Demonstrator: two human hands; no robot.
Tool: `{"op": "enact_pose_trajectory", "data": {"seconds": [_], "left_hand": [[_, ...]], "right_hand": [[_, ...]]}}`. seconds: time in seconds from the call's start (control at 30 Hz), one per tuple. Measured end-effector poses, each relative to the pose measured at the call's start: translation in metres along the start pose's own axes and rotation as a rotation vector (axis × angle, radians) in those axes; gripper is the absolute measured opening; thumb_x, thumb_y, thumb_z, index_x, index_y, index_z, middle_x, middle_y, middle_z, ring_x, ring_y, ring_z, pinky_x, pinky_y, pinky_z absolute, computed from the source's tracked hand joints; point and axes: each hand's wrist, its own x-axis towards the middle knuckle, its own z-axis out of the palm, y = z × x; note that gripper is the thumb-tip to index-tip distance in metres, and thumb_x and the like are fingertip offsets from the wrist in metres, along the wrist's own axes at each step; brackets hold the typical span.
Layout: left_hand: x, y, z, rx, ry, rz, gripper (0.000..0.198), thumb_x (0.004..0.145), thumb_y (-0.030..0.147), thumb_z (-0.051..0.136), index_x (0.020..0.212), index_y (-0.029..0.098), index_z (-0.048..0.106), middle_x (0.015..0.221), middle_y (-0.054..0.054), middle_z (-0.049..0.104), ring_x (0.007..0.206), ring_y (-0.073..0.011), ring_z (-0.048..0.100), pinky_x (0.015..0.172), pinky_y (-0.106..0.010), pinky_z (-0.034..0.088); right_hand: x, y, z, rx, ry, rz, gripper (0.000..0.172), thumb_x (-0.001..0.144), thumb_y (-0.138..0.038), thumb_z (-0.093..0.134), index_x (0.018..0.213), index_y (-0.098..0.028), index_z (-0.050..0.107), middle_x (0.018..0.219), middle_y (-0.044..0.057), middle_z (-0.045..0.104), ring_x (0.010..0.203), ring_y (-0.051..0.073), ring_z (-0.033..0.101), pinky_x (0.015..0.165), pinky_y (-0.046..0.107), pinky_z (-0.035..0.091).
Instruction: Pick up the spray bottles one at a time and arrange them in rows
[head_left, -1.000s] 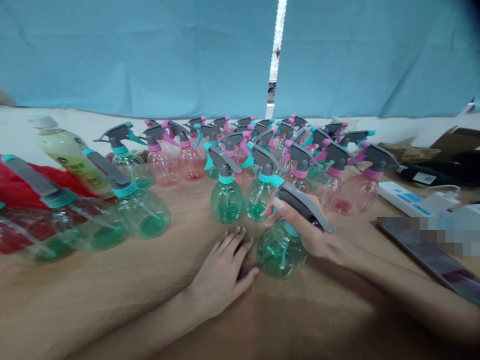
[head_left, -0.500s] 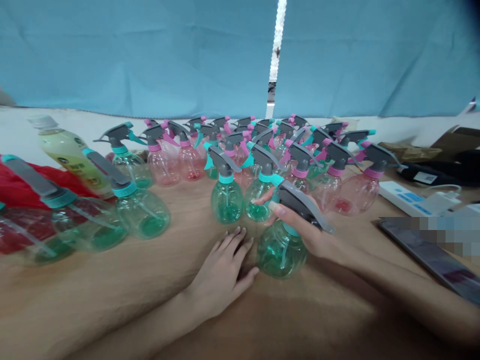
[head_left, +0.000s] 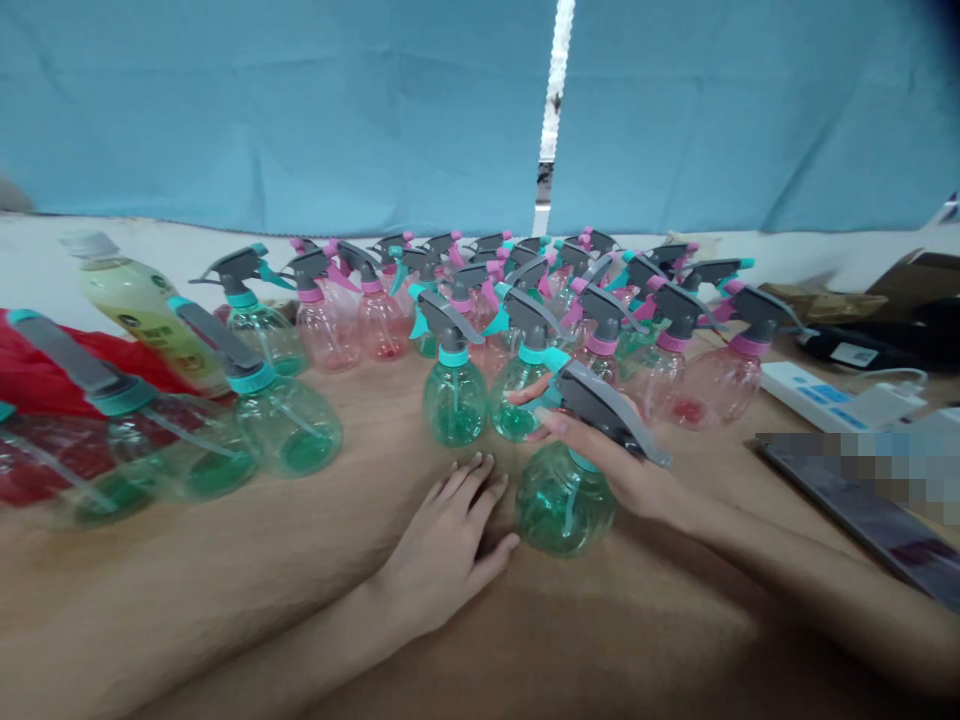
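Observation:
A green spray bottle point(head_left: 564, 500) with a grey and turquoise trigger head is gripped by my right hand point(head_left: 622, 465), whose fingers wrap around the neck and trigger. The bottle's base appears to be at the tabletop. My left hand point(head_left: 454, 540) lies flat on the wood just left of that bottle, fingers spread, holding nothing. Beyond the hands stand another green spray bottle point(head_left: 454, 400) and a second one point(head_left: 514, 400), partly covered by my right fingertips. Pink spray bottles point(head_left: 712, 385) stand behind my right hand.
More green spray bottles point(head_left: 289, 430) stand at the left, near a red plastic bag point(head_left: 45, 360) and a labelled drink bottle point(head_left: 150, 310). A power strip point(head_left: 802, 395) and a dark flat device point(head_left: 847, 510) lie at the right. Blue cloth point(head_left: 300, 110) covers the wall.

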Motion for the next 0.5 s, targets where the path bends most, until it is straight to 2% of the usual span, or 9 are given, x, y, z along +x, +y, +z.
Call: {"op": "enact_pose_trajectory", "data": {"seconds": [0.5], "left_hand": [[-0.001,-0.0012,0.0011,-0.007,0.014,0.001,0.051,0.096,0.043,0.046,0.135,0.01,0.046,0.145,-0.017,0.043,0.135,-0.0299,0.037,0.108,-0.049,0.034]], "right_hand": [[0.0001,0.0015,0.0006,0.02,-0.001,-0.015,0.023,0.089,-0.04,0.056,0.106,-0.027,0.063,0.071,-0.001,0.06,0.059,0.015,0.056,0.058,0.03,0.046]]}}
